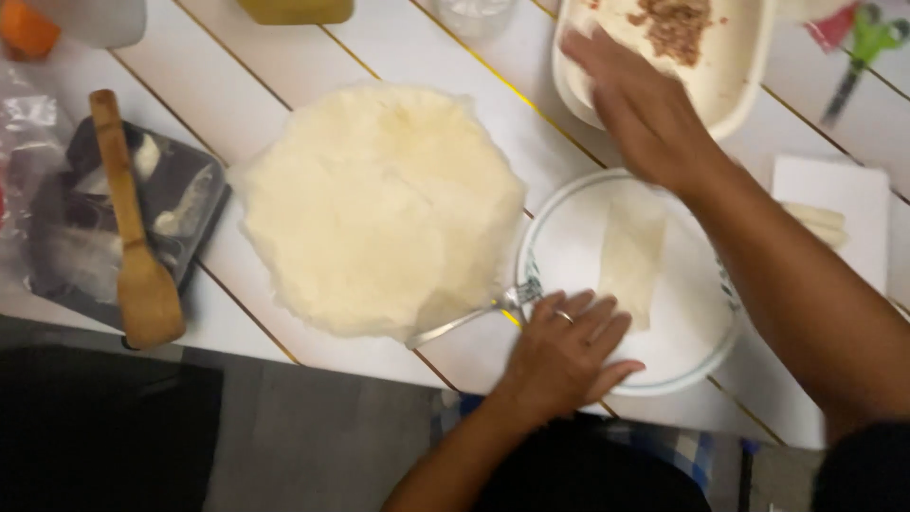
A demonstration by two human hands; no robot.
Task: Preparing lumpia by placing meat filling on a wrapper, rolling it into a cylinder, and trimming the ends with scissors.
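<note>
My left hand lies flat, fingers apart, on the near rim of a round white plate; a ring shows on one finger. A thin pale wrapper strip lies on the plate just right of that hand. My right hand reaches with fingers spread over a white oval dish holding brown minced filling; I cannot tell whether it grips anything. A stack of round pale wrappers sits left of the plate. A metal fork rests between stack and plate.
A wooden spatula lies across a dark tray at the left. A white board with pale rolls stands at right, green-handled scissors behind it. The table edge runs along the near side.
</note>
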